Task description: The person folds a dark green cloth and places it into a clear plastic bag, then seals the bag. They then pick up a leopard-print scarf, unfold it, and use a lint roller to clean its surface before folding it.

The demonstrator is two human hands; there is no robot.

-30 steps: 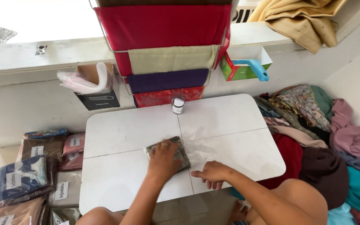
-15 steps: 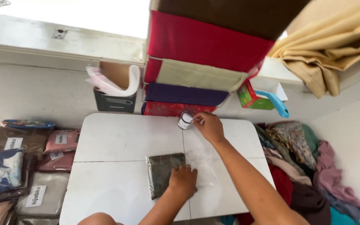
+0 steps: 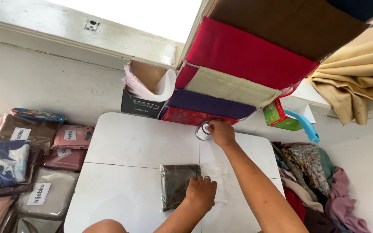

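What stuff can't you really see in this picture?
- Head view: the small round thing at the table's far edge is partly covered by the right hand; too small to tell what it is.
- The near right corner of the dark clear-wrapped packet is hidden under the left hand.
- The wrapped packets on the floor are cut off by the left and bottom edges.
- The pile of clothes runs off the bottom edge.

A dark flat package (image 3: 178,184) lies on the table; clear white-labelled fabric packs (image 3: 44,192) crowd the floor leftward.
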